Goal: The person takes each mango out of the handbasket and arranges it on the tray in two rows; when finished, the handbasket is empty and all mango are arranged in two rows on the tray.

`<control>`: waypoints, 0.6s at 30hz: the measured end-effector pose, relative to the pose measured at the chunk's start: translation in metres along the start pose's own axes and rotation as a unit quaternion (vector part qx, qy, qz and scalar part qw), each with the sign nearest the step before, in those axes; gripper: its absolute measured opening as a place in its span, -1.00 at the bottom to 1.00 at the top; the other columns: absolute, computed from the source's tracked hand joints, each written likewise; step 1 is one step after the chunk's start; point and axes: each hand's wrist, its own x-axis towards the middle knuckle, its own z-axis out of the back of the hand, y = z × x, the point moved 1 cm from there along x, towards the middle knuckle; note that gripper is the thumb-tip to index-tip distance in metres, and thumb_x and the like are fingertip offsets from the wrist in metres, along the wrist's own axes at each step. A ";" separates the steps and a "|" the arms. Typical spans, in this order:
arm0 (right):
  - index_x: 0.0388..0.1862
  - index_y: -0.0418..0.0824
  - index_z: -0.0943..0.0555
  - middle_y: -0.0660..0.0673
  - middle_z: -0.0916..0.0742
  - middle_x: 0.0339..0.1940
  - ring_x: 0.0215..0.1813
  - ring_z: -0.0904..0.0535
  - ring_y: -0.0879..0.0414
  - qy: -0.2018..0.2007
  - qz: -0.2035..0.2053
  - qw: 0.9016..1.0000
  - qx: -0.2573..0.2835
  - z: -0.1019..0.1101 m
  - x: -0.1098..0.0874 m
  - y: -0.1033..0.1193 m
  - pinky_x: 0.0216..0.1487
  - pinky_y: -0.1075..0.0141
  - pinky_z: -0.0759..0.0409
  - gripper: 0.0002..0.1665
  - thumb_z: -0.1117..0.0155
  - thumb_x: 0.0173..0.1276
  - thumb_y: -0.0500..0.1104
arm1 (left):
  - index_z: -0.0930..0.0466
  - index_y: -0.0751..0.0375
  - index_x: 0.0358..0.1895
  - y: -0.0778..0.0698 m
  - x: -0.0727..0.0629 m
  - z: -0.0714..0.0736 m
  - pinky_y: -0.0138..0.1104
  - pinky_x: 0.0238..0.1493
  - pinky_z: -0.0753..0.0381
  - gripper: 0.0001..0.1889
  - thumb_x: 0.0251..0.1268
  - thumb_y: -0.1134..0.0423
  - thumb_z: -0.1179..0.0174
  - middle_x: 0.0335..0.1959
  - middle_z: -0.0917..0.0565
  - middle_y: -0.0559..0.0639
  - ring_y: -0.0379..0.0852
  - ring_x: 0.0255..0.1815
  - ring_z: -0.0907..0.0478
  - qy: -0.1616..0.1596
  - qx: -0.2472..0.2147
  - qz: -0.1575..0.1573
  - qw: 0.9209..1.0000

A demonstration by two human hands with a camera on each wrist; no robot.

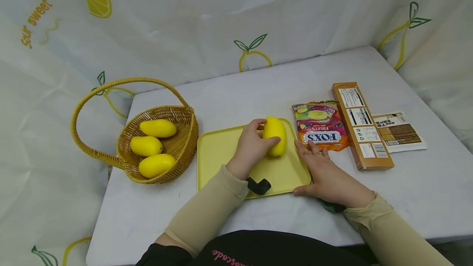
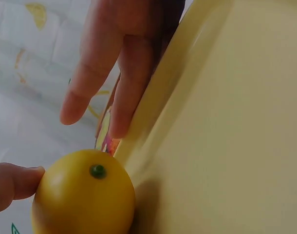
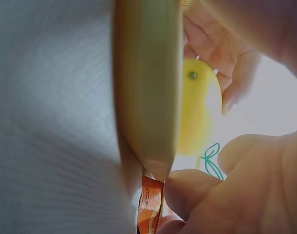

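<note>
My left hand [image 1: 253,145] holds a yellow mango [image 1: 275,136] at the right part of the pale yellow tray [image 1: 221,143]. In the left wrist view, the thumb [image 2: 27,181] presses the mango [image 2: 85,195], whose green stem end faces the camera. From the right wrist view, the left hand's fingers appear behind the fruit. My right hand [image 1: 325,173] lies along the tray's right edge, fingers spread, thumb near its front corner. Three more mangoes [image 1: 155,165] lie in a wicker basket [image 1: 184,143] on the left.
Right of the tray lies an orange FOX'S candy bag [image 1: 321,124]. Beside it are a long brown box [image 1: 362,126] and a white-and-brown packet [image 1: 400,132] partly under it. The basket's tall handle [image 1: 136,80] arches up at the left. Black devices show under both wrists.
</note>
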 end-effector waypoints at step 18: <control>0.87 -0.27 0.08 -0.49 -0.13 0.82 0.80 0.21 -0.58 -0.001 0.000 1.000 0.000 -0.002 0.002 -0.001 0.65 -0.57 0.26 0.64 -0.76 0.15 0.29 | -0.48 0.12 0.55 -0.010 0.012 -0.019 -0.13 0.37 -0.69 -0.26 0.40 0.01 -0.57 0.38 -0.61 0.07 0.03 0.26 -0.62 0.002 0.014 -0.001 1.000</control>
